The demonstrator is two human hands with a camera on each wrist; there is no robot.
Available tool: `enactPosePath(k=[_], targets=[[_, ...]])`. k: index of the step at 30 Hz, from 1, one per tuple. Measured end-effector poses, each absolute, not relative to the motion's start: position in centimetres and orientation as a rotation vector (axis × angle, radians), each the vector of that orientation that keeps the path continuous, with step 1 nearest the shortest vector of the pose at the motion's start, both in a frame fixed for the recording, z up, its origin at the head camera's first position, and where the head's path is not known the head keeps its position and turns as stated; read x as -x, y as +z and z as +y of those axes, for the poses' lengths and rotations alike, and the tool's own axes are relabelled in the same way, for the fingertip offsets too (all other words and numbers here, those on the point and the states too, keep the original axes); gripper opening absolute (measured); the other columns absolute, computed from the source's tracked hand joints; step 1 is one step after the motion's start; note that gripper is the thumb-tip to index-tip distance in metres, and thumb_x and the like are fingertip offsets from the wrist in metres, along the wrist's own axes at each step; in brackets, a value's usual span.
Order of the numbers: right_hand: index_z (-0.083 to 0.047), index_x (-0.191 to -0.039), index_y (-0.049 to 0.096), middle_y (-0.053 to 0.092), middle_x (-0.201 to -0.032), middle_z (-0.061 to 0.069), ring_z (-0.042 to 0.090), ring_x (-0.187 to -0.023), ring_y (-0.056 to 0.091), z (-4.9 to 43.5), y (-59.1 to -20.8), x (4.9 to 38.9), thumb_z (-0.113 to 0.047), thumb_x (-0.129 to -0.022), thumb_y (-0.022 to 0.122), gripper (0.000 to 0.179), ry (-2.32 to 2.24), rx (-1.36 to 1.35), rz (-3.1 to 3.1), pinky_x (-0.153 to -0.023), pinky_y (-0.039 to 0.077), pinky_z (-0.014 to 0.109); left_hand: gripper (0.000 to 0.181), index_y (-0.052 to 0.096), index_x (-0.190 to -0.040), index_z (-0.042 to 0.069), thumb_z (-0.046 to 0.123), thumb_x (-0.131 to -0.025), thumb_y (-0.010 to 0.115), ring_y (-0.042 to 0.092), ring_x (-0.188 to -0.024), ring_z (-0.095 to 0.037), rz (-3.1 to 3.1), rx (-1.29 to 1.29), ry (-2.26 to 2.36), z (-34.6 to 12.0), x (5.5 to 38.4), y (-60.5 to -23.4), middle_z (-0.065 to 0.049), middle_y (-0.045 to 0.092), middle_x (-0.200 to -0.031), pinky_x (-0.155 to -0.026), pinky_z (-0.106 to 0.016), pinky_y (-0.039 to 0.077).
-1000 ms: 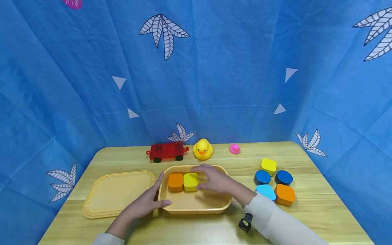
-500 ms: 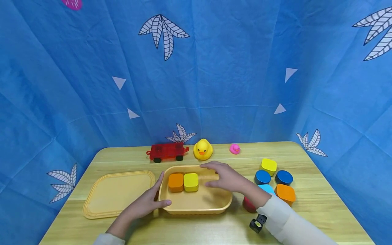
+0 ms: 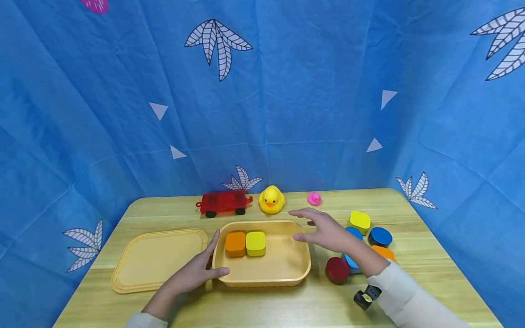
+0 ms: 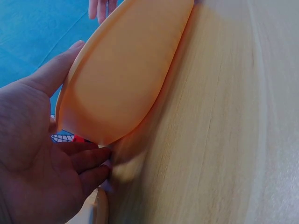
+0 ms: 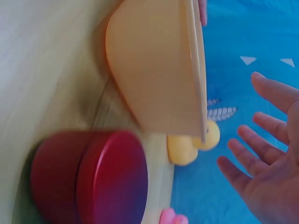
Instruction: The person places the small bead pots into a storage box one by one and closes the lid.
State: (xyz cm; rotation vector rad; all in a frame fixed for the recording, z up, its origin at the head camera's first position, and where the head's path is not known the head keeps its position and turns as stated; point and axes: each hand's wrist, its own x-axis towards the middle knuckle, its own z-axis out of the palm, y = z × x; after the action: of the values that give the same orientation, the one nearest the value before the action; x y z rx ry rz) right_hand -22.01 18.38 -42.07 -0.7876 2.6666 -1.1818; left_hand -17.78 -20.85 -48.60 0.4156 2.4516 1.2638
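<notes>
My left hand (image 3: 197, 269) holds the left end of a cream plastic box (image 3: 283, 276), its thumb at the rim and its other fingers at the outer wall, as the left wrist view also shows. Inside the box, an orange block (image 3: 235, 244) and a yellow block (image 3: 256, 244) sit side by side at the left. My right hand (image 3: 324, 231) hovers above the right rim with its fingers spread and nothing in them. Below that arm stands a dark red cylinder (image 5: 88, 177) with a seam around it.
Several blue, yellow and orange blocks (image 3: 359, 222) stand at the right, partly behind the right arm. A matching lid (image 3: 160, 259) lies left of the box. Along the back are a red toy wagon (image 3: 223, 202), a yellow duck (image 3: 271, 200) and a small pink duck (image 3: 314, 199).
My right hand has moved right and up, from beside the yellow block to above the box's right rim. The dark red cylinder has come into view. My left hand stays put.
</notes>
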Motion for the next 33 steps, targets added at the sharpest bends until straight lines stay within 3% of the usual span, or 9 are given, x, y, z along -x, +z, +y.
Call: enactPosePath(k=[8,19,24,33], targets=[[-0.008,-0.152,0.051,0.051,-0.154,0.015,0.040,-0.141,0.047,22.3,-42.4,23.7,-0.029,-0.094,0.078,0.067,-1.199,0.752,2.714,-0.109,0.045,0.060,0.110,-0.007,-0.167,0.022,0.040,-0.096,0.074,0.019,-0.156,-0.039,2.456,-0.406,1.264,-20.9,17.7,-48.3,-0.012,0.003,-0.173,-0.124,-0.056,0.020],[-0.001,-0.152,0.047,0.047,-0.154,0.026,0.051,-0.142,0.039,28.4,-43.4,25.2,-0.031,-0.100,0.070,0.065,-1.108,0.535,2.792,-0.112,0.033,0.071,0.109,-0.008,-0.167,0.025,0.041,-0.096,0.073,0.020,-0.156,-0.040,2.456,-0.410,1.250,-20.9,17.8,-48.4,-0.012,0.003,-0.173,-0.124,-0.057,0.021],[0.000,-0.152,0.046,0.047,-0.152,0.029,0.054,-0.140,0.038,30.5,-43.7,26.0,-0.037,-0.101,0.067,0.067,-1.046,0.487,2.796,-0.110,0.034,0.074,0.109,-0.007,-0.167,0.025,0.041,-0.096,0.074,0.018,-0.156,-0.041,2.456,-0.389,1.261,-21.0,17.7,-48.2,-0.013,0.003,-0.173,-0.124,-0.058,0.020],[0.006,-0.150,0.045,0.045,-0.151,0.035,0.058,-0.138,0.039,33.8,-44.7,26.3,-0.031,-0.100,0.069,0.067,-0.936,0.420,2.711,-0.107,0.039,0.072,0.108,-0.008,-0.166,0.028,0.041,-0.096,0.073,0.018,-0.156,-0.040,2.460,-0.407,1.251,-20.9,17.7,-48.4,-0.012,0.004,-0.173,-0.124,-0.058,0.019]])
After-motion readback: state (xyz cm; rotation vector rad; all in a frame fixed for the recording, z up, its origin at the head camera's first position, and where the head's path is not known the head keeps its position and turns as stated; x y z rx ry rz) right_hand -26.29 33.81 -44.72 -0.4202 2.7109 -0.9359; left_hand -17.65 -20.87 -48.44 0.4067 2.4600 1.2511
